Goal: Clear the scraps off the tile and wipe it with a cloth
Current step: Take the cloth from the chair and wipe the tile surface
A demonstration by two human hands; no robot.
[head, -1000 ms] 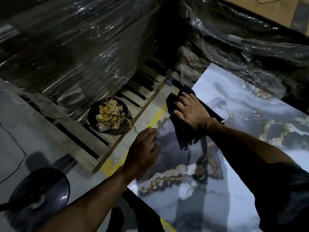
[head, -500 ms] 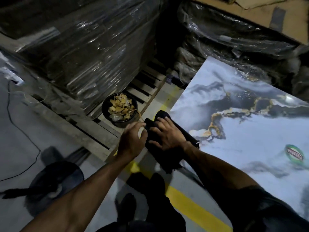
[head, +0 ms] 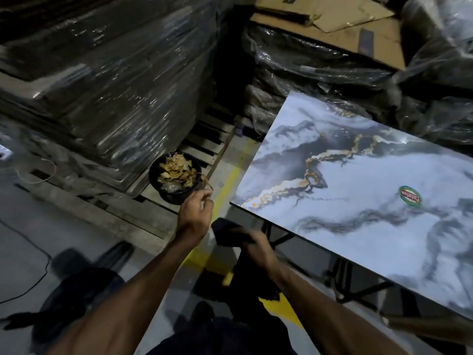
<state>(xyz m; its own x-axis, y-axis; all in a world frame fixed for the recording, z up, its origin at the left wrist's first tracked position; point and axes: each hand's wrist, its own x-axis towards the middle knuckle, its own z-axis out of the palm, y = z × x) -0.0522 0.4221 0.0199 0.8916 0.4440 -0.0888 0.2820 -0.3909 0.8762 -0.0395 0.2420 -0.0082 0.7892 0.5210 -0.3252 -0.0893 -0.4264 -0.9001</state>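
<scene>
Both hands off the tile, cloth gripped, scraps sitting in the bucket.

Right hand (head: 257,245) low centre, blurred, fingers curled round the dark cloth (head: 230,233), well clear of the tile's near corner. Left hand (head: 195,213) just beside it at nine o'clock, fingertips drawn together near the bucket rim; whether pinching anything, cannot tell. Marbled tile (head: 358,226) spread out at three o'clock on a dark stand, grey and gold veining, glossy. Oval green-and-red sticker (head: 410,196) on its surface, lettering too small to read. Black bucket (head: 175,179) at eleven o'clock from the hands, on a wooden pallet (head: 204,144), brown scraps (head: 176,169) heaped inside. Flattened cardboard (head: 332,19) up at one o'clock, no print legible.
</scene>
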